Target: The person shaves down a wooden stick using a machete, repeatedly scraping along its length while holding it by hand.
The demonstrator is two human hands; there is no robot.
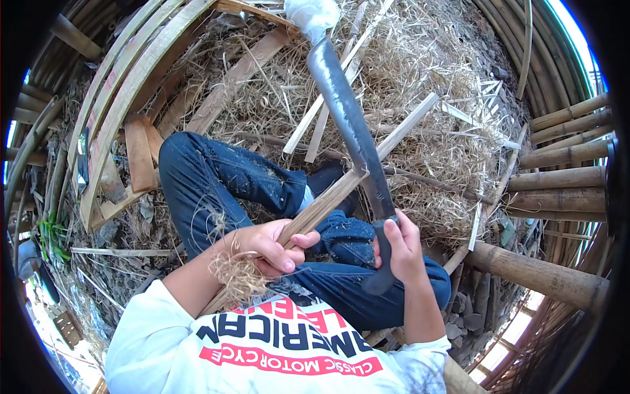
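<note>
My left hand (275, 246) is closed round the lower part of a long, pale bamboo strip (331, 197), which slants up to the right across my legs. Its lower end runs back under my left forearm, towards my shirt. A tangle of curly shavings (239, 276) hangs by my left wrist. Fingers wrapped round the black handle, my right hand (400, 249) grips a machete (344, 108). The long dark blade points away from me and crosses the strip near its middle, seemingly touching it. White plastic (312, 16) wraps the blade's far end.
Thin shavings (420, 79) cover the ground ahead, with loose pale strips (321, 118) among them. A curved slatted wooden frame (118, 98) stands at left. Thick bamboo poles (538, 272) jut in from the right. My bent legs (216, 177) lie under the work.
</note>
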